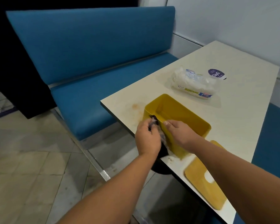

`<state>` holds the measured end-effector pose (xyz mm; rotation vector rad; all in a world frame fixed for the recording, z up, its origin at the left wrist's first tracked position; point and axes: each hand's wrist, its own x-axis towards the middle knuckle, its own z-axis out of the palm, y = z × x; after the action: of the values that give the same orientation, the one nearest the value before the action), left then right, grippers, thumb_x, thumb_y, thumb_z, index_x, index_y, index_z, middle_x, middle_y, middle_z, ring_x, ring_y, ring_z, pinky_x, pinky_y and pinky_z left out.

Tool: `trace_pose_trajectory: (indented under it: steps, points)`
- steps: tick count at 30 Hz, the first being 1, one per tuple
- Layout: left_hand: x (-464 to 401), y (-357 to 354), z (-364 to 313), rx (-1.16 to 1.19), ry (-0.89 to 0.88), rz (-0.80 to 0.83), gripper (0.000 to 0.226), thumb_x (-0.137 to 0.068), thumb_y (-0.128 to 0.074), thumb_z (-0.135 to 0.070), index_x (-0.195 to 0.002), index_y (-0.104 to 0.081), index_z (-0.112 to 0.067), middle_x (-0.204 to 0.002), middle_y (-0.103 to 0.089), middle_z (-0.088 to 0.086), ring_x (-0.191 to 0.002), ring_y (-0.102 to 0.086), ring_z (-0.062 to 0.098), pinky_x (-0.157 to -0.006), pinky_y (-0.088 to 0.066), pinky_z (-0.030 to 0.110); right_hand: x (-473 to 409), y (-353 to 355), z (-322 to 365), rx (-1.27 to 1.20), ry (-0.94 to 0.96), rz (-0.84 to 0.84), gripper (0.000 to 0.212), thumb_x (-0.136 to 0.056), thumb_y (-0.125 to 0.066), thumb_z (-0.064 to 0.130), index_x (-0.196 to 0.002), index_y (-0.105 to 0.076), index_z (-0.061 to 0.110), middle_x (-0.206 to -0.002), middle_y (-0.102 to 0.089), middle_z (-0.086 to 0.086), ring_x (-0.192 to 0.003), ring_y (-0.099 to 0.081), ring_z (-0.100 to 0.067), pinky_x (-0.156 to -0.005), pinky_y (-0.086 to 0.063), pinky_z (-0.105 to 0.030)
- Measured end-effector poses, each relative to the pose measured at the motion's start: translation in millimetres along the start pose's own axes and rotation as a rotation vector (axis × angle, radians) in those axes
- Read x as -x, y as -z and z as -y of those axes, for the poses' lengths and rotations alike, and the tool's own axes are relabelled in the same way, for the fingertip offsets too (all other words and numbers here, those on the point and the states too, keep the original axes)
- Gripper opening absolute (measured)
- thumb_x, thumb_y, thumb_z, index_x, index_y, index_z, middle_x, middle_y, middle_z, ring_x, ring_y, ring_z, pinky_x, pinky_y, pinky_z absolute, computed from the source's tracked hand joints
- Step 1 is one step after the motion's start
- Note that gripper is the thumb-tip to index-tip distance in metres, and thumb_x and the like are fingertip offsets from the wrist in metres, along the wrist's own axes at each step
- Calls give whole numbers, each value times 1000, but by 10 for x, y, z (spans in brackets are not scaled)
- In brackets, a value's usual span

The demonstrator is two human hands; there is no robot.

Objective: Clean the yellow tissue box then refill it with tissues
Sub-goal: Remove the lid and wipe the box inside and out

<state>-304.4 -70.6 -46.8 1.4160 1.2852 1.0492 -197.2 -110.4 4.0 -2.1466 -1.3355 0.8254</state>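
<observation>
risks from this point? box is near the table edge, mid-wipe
1. The yellow tissue box sits by the table edge; the left hand rubbing a dark cloth along its outer wall could push it off if the right hand loses its grip on the rim.
2. Wet smears near the box could dampen the tissue pack or yellow lid at refill.

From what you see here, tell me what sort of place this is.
Likely a diner or cafeteria booth: a blue padded bench faces a fixed laminate table, where hands clean a yellow tissue box.
</observation>
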Motion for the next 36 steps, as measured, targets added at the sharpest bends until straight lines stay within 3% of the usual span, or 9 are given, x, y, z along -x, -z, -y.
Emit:
trace_pose_trajectory:
  steps: [3,7,13,15,18,25,29,32,36]
  points:
    - [127,-9,35,-19,-56,99,19,-93,-58,-15,-109,-69,-18,-103,-63,-5,-94,-60,14,-86,-51,27,15,5,18,27,-16,15,42,-104,-34,38,-99,-64,9,-97,-67,-11,-96,-60,-31,-88,-47,-46]
    - [-319,159,136,-20,104,46,13,-95,-56,-20,-101,-66,-23,-100,-64,-6,-92,-61,14,-81,-53,33,22,4,64,102,-66,6,46,-104,-32,40,-123,-59,8,-123,-62,-11,-115,-55,-29,-97,-42,-38]
    - [-217,393,179,-2,169,120,21,-95,-57,-18,-80,-58,-32,-82,-62,-8,-76,-57,6,-60,-44,20,11,8,77,121,-120,16,48,-103,-31,44,-137,-53,18,-140,-54,-3,-125,-49,-23,-100,-35,-29]
    - [-156,325,194,30,186,173,8,-95,-58,-21,-94,-63,-27,-92,-66,-6,-83,-60,7,-67,-48,20,8,1,94,134,-127,9,49,-103,-31,44,-139,-51,17,-143,-51,-2,-130,-46,-21,-97,-32,-25]
    - [-212,192,166,93,210,171,17,-96,-58,-26,-112,-61,-24,-104,-65,-4,-94,-63,11,-82,-55,32,-6,-8,85,149,-138,-4,49,-103,-32,42,-141,-49,16,-145,-49,-2,-132,-44,-20,-97,-30,-23]
    - [-189,95,121,73,109,161,15,-94,-60,-25,-109,-62,-23,-98,-65,-6,-90,-62,11,-81,-55,32,8,-9,66,140,-110,-1,43,-103,-33,42,-127,-60,19,-126,-62,-2,-115,-55,-20,-94,-42,-31]
    - [-340,130,115,79,142,49,9,-95,-58,-23,-103,-63,-22,-93,-64,-8,-87,-62,11,-77,-55,33,10,-14,77,143,-108,-4,46,-103,-32,42,-133,-56,17,-132,-59,-4,-118,-53,-21,-93,-38,-28]
    - [-340,144,127,66,96,78,15,-95,-59,-24,-108,-65,-21,-96,-66,-7,-88,-62,9,-75,-53,26,8,-19,77,149,-112,1,46,-104,-32,43,-134,-55,17,-132,-59,-5,-118,-53,-21,-94,-39,-29]
    - [-455,265,211,4,218,112,15,-96,-56,-24,-84,-64,-26,-78,-64,-4,-77,-62,18,-64,-50,33,18,-3,94,178,-111,30,48,-103,-30,43,-140,-50,18,-142,-52,-3,-129,-46,-22,-99,-34,-27]
